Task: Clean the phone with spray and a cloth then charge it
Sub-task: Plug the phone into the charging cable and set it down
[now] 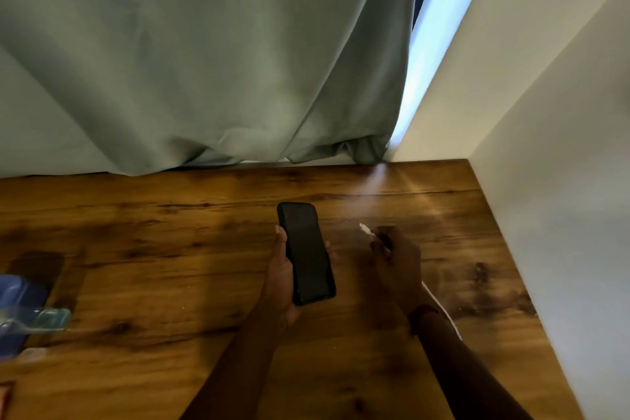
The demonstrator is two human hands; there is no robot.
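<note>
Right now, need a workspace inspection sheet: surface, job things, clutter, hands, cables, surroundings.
Surface: brown wood-grain tabletop.
Job's things: black rectangular phone, screen dark, unplugged.
Clutter: blurred blue object and clear plastic item at the left edge; unidentifiable.
Grippers: left hand grips the phone; right hand pinches the thin white charging cable near its plug.
Cables: that cable only, trailing past the right wrist.
Surroundings: grey-green fabric curtain behind; white wall at right.

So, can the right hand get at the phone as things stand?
Probably yes: the right hand, pinching the white cable, is beside the phone with nothing between them; the left hand holds the phone mostly from the other side.
</note>
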